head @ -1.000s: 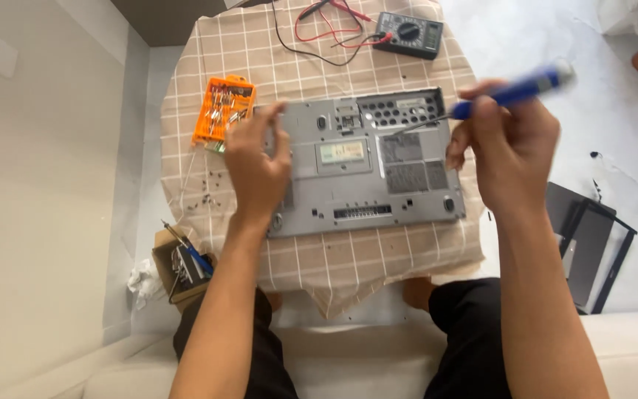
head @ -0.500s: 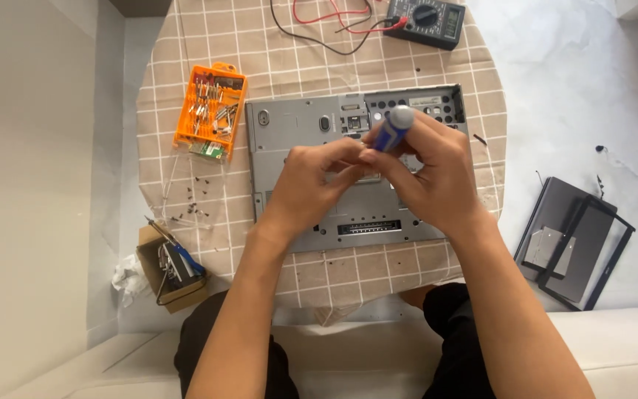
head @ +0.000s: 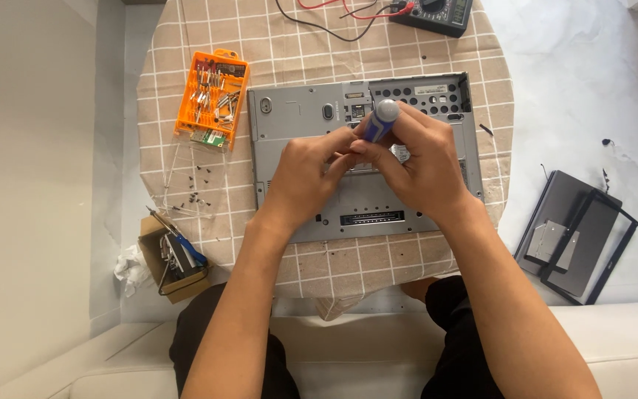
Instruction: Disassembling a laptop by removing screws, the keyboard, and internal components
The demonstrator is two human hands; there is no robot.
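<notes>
A grey laptop base (head: 297, 111) lies upside down on a round table with a checked cloth (head: 319, 52). My right hand (head: 422, 166) grips a blue screwdriver with a grey cap (head: 379, 120), held upright over the middle of the laptop. My left hand (head: 306, 177) meets it from the left, fingertips pinching at the screwdriver's lower shaft. The tip and the spot under it are hidden by my fingers.
An orange bit case (head: 212, 96) lies open left of the laptop, with loose small screws (head: 193, 185) below it. A multimeter (head: 433, 13) with red and black leads sits at the far edge. A cardboard box of tools (head: 175, 255) and dark laptop panels (head: 577, 236) rest on the floor.
My right hand brought the screwdriver from up at the right down to the laptop's middle and stood it upright. My left hand left the laptop's left side and joined it.
</notes>
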